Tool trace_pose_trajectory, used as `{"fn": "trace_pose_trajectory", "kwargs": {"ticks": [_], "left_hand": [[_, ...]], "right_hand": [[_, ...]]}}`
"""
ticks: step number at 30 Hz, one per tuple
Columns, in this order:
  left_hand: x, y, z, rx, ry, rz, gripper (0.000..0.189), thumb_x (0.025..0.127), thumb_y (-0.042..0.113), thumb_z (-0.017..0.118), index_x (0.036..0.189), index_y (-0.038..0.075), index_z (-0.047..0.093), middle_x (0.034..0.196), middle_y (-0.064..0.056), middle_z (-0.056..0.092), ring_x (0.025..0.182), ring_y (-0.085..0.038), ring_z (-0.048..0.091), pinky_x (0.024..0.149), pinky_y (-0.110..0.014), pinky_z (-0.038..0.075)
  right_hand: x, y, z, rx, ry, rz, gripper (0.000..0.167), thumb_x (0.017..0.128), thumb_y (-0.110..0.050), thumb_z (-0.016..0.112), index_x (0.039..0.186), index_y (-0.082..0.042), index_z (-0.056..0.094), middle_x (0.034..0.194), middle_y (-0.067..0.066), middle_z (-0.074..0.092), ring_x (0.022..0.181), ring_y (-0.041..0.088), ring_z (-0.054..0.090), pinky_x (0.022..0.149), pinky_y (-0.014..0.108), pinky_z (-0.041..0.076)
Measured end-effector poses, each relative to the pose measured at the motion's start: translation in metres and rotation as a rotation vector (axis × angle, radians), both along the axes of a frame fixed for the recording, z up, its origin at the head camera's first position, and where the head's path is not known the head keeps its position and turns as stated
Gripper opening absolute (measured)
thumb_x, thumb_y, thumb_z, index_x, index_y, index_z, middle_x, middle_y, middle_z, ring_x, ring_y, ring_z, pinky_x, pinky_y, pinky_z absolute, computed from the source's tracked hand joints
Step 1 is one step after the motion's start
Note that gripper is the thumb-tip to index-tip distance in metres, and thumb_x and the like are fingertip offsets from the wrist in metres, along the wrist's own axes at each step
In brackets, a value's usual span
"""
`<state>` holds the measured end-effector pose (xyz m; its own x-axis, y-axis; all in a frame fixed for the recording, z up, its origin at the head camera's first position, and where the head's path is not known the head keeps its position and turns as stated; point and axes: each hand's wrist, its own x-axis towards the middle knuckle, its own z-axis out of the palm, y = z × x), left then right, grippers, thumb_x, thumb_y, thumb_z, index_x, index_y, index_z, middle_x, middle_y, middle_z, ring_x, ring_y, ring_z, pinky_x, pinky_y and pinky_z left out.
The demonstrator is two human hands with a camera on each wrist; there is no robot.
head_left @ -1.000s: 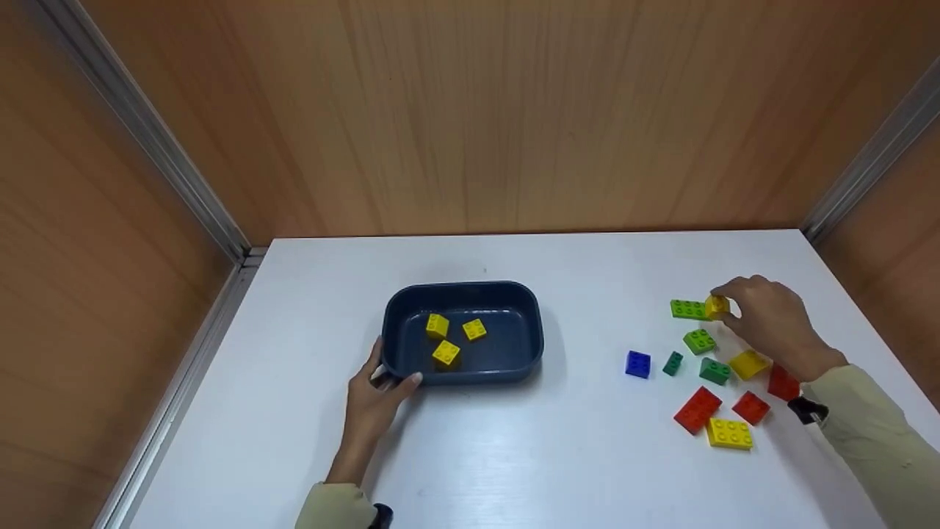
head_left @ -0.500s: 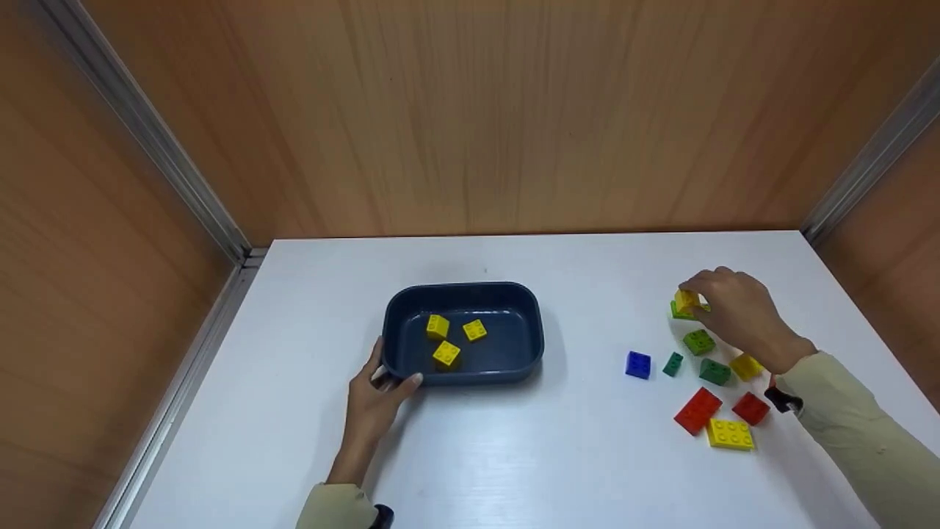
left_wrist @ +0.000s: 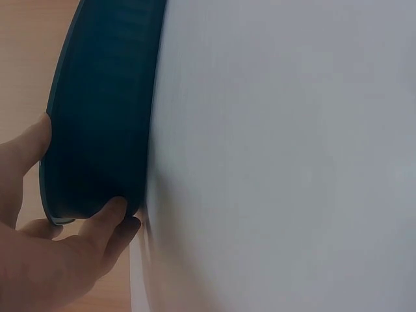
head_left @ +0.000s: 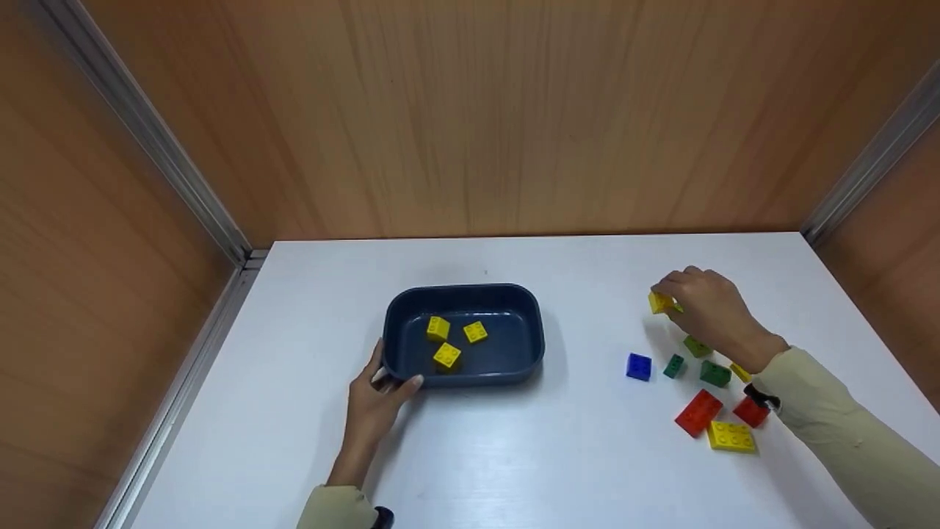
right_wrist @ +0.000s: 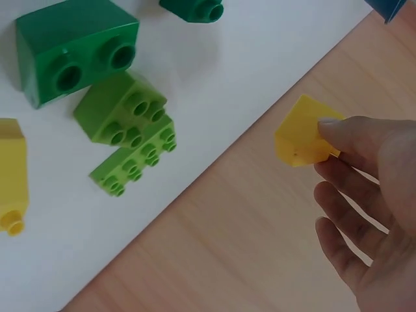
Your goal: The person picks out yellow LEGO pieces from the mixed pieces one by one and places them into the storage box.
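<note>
In the head view my right hand (head_left: 709,312) pinches a yellow toy brick (head_left: 660,302) between thumb and fingertips, held up above the table. The right wrist view shows this yellow brick (right_wrist: 305,132) at the thumb tip, with the other fingers spread below. My left hand (head_left: 373,411) holds the near left corner of a dark blue rectangular dish (head_left: 470,380). In the left wrist view its thumb and fingers wrap that dish's (left_wrist: 104,110) corner. Inside the dish lie three yellow bricks (head_left: 447,356).
Loose bricks lie on the white table (head_left: 543,455) at the right: a blue one (head_left: 639,366), green ones (head_left: 715,373), red ones (head_left: 698,412) and a yellow one (head_left: 731,436). A light green long brick (right_wrist: 136,156) is mostly behind my right hand. Wooden panels (head_left: 514,117) enclose the table.
My right hand has moved left with the yellow brick, passing over the long light green brick. The left hand and the dish have stayed in place.
</note>
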<state>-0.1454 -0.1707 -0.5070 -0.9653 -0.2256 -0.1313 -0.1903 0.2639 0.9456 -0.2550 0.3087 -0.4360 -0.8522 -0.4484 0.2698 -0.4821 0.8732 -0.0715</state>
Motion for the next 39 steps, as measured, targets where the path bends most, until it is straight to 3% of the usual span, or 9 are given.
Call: {"fn": "trace_pose_trajectory", "kwargs": {"ticks": [19,39], "left_hand": [[-0.001,0.000,-0.001,0.009,-0.004,0.007,0.092,0.093,0.014,0.081,0.168,0.013,0.028,0.166,-0.024,0.037,0.142,-0.048,0.051,0.113,-0.050,0.050],[-0.003,-0.002,-0.001,0.004,0.005,-0.005,0.093,0.093,0.013,0.081,0.169,0.011,0.026,0.165,-0.026,0.038,0.142,-0.050,0.050,0.114,-0.051,0.049]], "right_hand": [[-0.004,-0.038,0.002,0.003,0.003,0.087,0.039,0.081,0.000,0.090,0.118,-0.005,0.079,0.115,0.014,0.078,0.106,0.037,0.071,0.094,0.053,0.061],[-0.008,-0.087,0.015,0.060,0.081,0.203,0.032,0.084,-0.005,0.090,0.115,-0.007,0.081,0.111,0.011,0.079,0.102,0.032,0.073,0.094,0.046,0.062]]}}
